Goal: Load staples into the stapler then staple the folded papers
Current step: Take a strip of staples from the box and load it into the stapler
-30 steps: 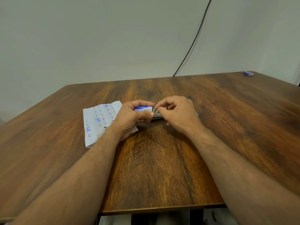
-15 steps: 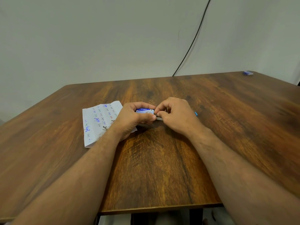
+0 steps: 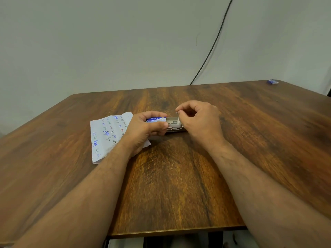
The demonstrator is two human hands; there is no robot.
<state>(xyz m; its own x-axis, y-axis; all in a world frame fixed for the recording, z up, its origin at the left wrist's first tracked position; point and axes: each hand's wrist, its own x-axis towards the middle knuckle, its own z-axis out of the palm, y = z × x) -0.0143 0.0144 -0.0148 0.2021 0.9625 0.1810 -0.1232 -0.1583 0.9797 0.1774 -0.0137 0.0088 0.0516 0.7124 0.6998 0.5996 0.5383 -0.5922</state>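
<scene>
In the middle of the wooden table, my left hand grips a small blue staple box. Its white inner tray is slid out to the right, and grey staples show inside. My right hand hovers just above the tray, thumb and forefinger pinching a tiny dark piece that looks like a staple strip. A metal part of the stapler lies under the box, mostly hidden by both hands. The folded paper with blue handwriting lies under my left wrist.
A second small blue box sits at the far right corner of the table. A black cable runs down the wall behind the table. The table's near edge is just below my forearms.
The tray now sticks out of the blue box on the right. My right hand has lifted off the box and risen slightly, fingers pinched together. My left hand keeps its grip.
</scene>
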